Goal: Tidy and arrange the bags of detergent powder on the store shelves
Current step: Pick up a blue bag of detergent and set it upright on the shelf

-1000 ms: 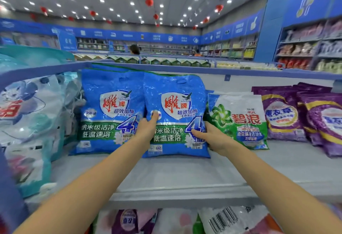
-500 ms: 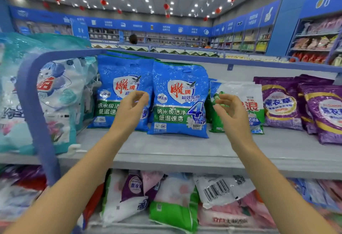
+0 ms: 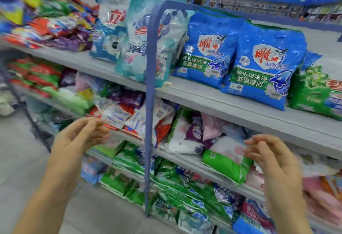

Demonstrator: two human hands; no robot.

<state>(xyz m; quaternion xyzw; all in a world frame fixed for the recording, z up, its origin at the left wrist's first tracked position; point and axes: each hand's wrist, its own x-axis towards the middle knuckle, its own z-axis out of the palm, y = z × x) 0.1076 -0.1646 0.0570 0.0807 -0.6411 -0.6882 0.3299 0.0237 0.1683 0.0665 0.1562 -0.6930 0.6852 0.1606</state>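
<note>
Two blue detergent bags (image 3: 208,48) stand side by side on the top shelf (image 3: 222,102), just right of the blue post (image 3: 150,104). Their long axes are vertical and their printed fronts face outward. Lower down, the left hand (image 3: 79,139) hovers left of the post and the right hand (image 3: 272,156) well right of it. Both have loosely spread fingers and hold nothing.

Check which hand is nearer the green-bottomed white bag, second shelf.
Right. The right hand hovers just right of the green-bottomed white bag; the left hand is beyond the blue post.
</note>
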